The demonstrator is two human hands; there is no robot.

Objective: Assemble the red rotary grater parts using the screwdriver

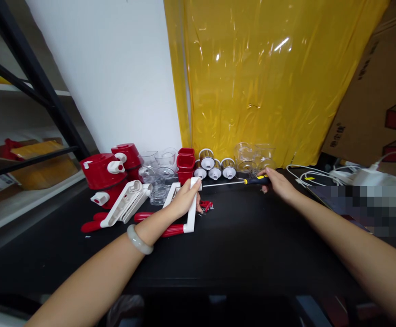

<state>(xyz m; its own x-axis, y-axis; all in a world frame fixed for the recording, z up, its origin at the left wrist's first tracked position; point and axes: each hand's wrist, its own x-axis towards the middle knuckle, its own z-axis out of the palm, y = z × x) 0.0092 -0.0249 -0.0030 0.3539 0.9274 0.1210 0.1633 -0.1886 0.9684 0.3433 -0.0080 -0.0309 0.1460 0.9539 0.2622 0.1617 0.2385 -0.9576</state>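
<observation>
My left hand (pixel 183 200) is closed around a white crank handle (pixel 191 213) with a red grip, held above the black table. In my right hand (pixel 279 184) is a screwdriver (pixel 256 180) with a black and yellow handle. Its long shaft points left, and the tip reaches the upper end of the crank handle; whether it sits in a screw I cannot tell. Just right of my left hand lies a small pile of red parts and screws (pixel 206 206). More white crank handles with red grips (pixel 126 204) lie to the left.
Red grater housings (pixel 105 175) stand at the left, beside clear plastic parts (pixel 160 170). Red hoppers (pixel 186 163) and several metal drums (pixel 214 170) line the back, with clear cups (pixel 252 156) farther right. White cables (pixel 311 172) and a charger lie at the right.
</observation>
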